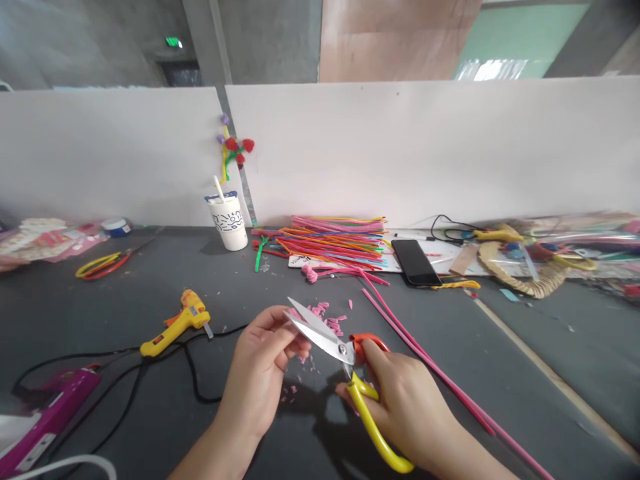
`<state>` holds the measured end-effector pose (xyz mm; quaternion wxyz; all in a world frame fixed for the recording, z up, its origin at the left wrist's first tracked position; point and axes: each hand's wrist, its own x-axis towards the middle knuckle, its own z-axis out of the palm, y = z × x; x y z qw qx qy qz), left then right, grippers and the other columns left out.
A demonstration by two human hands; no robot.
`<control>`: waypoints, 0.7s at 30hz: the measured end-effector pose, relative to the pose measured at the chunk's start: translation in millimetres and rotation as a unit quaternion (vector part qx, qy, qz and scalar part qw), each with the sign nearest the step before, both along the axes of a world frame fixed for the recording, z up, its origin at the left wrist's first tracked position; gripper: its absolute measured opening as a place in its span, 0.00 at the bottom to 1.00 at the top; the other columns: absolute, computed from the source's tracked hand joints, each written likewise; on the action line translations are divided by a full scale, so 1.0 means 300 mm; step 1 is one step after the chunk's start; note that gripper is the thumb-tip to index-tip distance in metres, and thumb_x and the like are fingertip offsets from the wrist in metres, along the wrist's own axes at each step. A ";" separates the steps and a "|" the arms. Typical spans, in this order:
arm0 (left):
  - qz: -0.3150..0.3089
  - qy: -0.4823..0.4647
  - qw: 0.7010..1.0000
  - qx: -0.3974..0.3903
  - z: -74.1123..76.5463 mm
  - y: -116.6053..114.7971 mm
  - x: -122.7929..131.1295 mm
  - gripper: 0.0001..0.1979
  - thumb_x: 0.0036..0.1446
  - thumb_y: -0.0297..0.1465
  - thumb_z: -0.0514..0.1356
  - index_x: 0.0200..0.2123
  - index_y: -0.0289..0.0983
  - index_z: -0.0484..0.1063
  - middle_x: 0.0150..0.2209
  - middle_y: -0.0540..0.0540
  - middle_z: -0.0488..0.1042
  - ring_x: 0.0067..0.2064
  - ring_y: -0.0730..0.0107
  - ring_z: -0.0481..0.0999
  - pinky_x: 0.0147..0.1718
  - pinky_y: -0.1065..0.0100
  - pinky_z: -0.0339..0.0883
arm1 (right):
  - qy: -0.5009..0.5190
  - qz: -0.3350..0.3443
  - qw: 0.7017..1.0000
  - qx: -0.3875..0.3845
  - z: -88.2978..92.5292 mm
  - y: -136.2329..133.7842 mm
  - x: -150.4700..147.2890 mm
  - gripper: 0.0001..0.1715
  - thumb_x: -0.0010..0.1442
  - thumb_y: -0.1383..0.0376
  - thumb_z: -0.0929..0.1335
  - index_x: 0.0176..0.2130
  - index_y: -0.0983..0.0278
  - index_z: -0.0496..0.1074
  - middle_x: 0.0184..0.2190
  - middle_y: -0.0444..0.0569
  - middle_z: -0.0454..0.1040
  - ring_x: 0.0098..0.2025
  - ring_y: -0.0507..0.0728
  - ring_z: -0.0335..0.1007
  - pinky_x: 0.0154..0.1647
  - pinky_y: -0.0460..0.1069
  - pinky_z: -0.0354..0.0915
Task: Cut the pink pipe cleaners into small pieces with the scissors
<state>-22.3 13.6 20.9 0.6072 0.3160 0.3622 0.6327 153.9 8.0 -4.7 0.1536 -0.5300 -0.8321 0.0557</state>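
Note:
My right hand [400, 393] grips a pair of scissors [323, 337] with one yellow and one red-orange handle. The blades are parted and point up and left. Their tips reach the fingers of my left hand [265, 353], which are pinched together. Whatever lies between those fingers is mostly hidden; a bit of pink shows by the blade tip. Behind the blades, small cut pink pieces [334, 325] are scattered on the dark table, with finer pink crumbs below. Long pink pipe cleaners [415, 343] run diagonally past my right hand.
A bundle of coloured pipe cleaners [335, 243] lies at the back, near a black phone [415, 262]. A white cup [230, 223] stands by the partition. To the left are a yellow glue gun [175, 325], its black cable, a purple power strip [55, 420] and other scissors [105, 265].

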 end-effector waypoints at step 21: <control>-0.002 0.021 1.000 0.008 0.001 0.003 -0.016 0.03 0.50 0.24 0.59 0.26 0.34 0.72 0.22 0.52 0.70 0.21 0.81 0.67 0.20 0.79 0.61 | -0.017 0.021 0.999 0.031 -0.020 -0.008 0.002 0.12 0.55 0.55 0.62 0.28 0.61 0.58 0.16 0.42 0.68 0.17 0.55 0.65 0.19 0.46 0.45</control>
